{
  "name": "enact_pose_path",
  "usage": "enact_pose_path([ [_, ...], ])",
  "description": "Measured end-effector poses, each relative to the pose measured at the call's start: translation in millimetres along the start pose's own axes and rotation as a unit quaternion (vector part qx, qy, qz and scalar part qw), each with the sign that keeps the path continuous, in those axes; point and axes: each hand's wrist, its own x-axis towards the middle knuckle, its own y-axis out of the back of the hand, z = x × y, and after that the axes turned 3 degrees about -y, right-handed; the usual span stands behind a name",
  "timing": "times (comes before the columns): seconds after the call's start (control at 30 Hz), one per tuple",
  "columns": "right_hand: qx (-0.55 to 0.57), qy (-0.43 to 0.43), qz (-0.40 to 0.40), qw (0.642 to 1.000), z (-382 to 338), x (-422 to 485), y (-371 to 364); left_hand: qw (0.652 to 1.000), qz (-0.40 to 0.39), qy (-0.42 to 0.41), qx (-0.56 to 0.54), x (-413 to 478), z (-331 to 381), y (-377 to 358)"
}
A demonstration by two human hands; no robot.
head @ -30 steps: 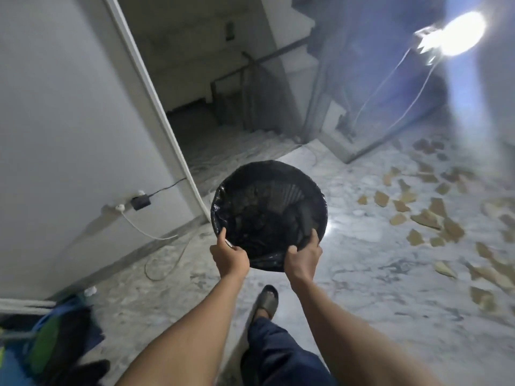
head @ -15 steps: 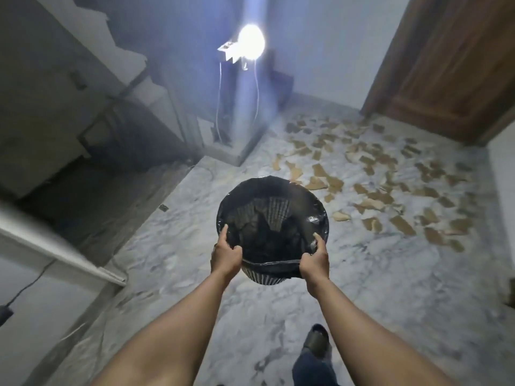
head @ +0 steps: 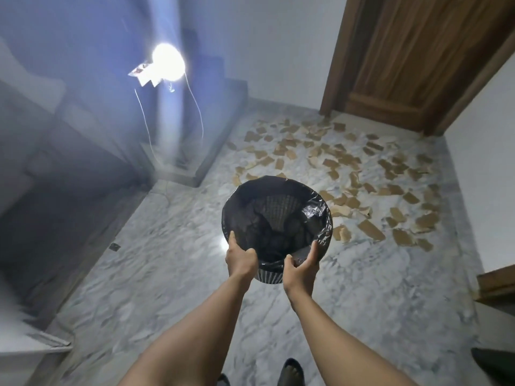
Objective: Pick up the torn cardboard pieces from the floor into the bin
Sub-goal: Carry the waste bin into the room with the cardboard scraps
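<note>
I hold the bin (head: 277, 215) up with both hands. My left hand (head: 240, 259) grips the near rim at 7 o'clock, fingers clamped on it. My right hand (head: 301, 270) grips at 5 o'clock, fingers clamped on the black bag edge. Inside the bin it is too dark to make things out. The cardboard pieces (head: 348, 174) lie on the floor (head: 167, 260) past the bin, from 12 to 3 o'clock. The bin hides some. A bright lamp (head: 167, 62) blurs the 10 o'clock corner.
</note>
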Motion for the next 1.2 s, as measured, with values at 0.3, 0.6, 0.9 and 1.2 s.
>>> enact_pose_path([
  [0.3, 0.016, -0.082, 0.014, 0.996, -73.4, 117.6, -65.6, 0.998, -0.059, -0.02, 0.028, 129.4, 58.8, -38.1],
  [0.6, 0.034, -0.115, 0.014, 0.993, -157.2, 251.2, -122.9, 0.983, -0.156, -0.016, 0.092, 326.8, 163.8, -58.7],
  [0.9, 0.017, -0.135, 0.031, 0.99, -192.6, 370.9, -192.3, 0.981, -0.171, 0.02, 0.093, 419.8, 214.5, -163.3],
  [1.2, 0.045, -0.254, 0.074, 0.963, -173.1, 521.4, -238.8, 0.973, -0.181, 0.063, 0.131, 523.3, 200.7, -262.7],
])
